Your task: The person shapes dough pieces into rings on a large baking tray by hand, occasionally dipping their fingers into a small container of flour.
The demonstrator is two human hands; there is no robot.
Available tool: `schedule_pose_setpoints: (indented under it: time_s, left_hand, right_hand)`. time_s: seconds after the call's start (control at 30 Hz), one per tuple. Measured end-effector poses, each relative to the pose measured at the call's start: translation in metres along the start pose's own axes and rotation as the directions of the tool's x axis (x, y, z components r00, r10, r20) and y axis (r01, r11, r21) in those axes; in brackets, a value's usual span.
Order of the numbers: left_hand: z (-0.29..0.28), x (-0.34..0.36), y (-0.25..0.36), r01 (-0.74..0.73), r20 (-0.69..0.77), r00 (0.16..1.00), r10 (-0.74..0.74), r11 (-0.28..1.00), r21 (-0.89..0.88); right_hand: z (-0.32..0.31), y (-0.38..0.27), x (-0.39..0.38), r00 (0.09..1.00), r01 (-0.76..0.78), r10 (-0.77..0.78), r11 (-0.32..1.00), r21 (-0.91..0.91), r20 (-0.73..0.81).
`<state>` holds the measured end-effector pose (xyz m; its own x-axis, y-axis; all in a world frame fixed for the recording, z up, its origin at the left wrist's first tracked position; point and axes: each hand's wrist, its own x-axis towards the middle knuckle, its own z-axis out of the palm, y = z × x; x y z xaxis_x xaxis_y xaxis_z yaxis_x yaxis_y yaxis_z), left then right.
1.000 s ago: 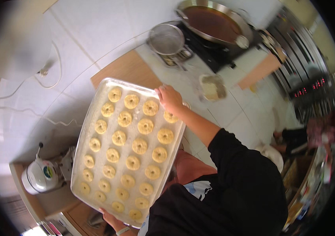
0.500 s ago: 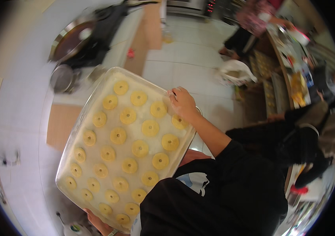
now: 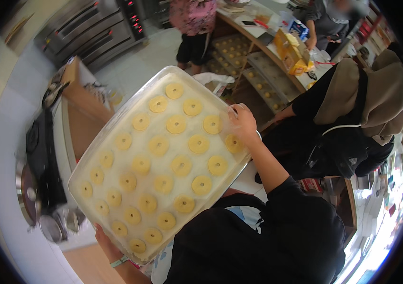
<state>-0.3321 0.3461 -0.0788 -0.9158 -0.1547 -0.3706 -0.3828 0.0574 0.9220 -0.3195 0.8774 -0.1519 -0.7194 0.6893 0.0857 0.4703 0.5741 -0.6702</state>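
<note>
I carry a large metal baking tray (image 3: pixel 161 85), tilted across my view in front of my body. Several flat, pale yellow dough rings (image 3: pixel 176 124), each with a small central hole, lie on it in rows. My right hand (image 3: pixel 243 124), dusted with what looks like flour, grips the right-hand rim, its thumb and fingers curled over the edge. At the lower left corner my left hand (image 3: pixel 107 244) holds the tray from the side and below. Most of its fingers are hidden under the tray.
A person in dark clothes (image 3: pixel 334 128) stands close on my right. Another in a pink top (image 3: pixel 193 19) is ahead, beside a worktable (image 3: pixel 239 26) with trays of dough on lower shelves (image 3: pixel 263 87). Deck ovens (image 3: pixel 97 38) stand far left; a black stove (image 3: pixel 45 156) is at left.
My view has turned right, bringing the ovens, worktable and nearby people further into sight. The tray stays in both my hands, the dough rings still on it.
</note>
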Motion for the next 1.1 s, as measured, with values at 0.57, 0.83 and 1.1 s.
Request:
schedule_pose_setpoints:
  time_s: [0.57,0.83,1.1]
  left_hand:
    - [0.217,0.326,0.06,-0.107,0.326,0.945,-0.033,0.909,0.402]
    - [0.284,0.392,0.066,-0.187,0.477,0.879,0.023,0.936,0.299]
    - [0.292,0.416,0.07,-0.255,0.503,0.864,0.026,0.883,0.394]
  right_hand:
    - [0.006,0.085,0.074,0.846,-0.388,0.359,0.921,0.006,-0.393]
    - [0.029,0.08,0.095,0.776,-0.521,0.465,0.854,-0.015,-0.426]
    - [0.047,0.077,0.096,0.746,-0.572,0.516,0.82,-0.009,-0.422]
